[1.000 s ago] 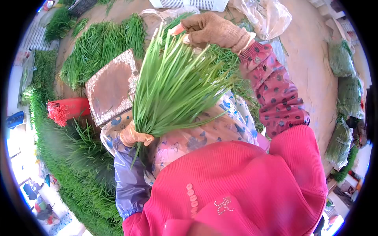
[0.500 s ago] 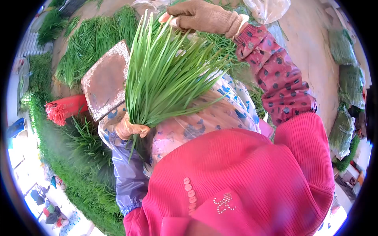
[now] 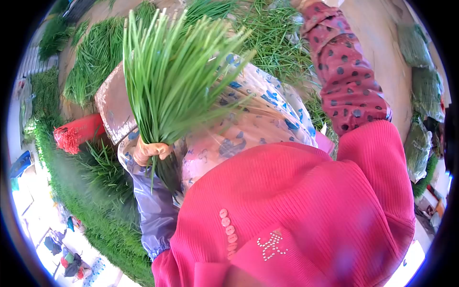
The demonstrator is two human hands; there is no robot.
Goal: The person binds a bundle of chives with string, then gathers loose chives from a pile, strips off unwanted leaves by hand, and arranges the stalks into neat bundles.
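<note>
My left hand (image 3: pixel 152 150), in a tan glove, is wrapped around the lower part of a bunch of garlic chives (image 3: pixel 165 81). The long green stalks fan out upward, their pale cut ends at the top, and a few leaf tips hang below my fist. My right hand (image 3: pixel 303 4) is at the top edge of the view, mostly cut off, beyond a red sleeve with dark dots. Its fingers do not show. It is apart from the bunch, nearest to loose green scraps (image 3: pixel 275 40) on the floor. A patterned plastic apron (image 3: pixel 239 136) covers my lap.
Left of the bunch stands a worn square board (image 3: pixel 114 105), with a red roll of ties (image 3: pixel 79 133) beside it. More chives lie in a pile (image 3: pixel 93 60) at upper left and in a long green heap (image 3: pixel 105 239) at lower left. Plastic-wrapped bundles (image 3: pixel 427 93) line the right side.
My right hand has left the stalk tops and moved up and right to the view's edge. The bunch, still in my left hand, has shifted left and its stalks have spread.
</note>
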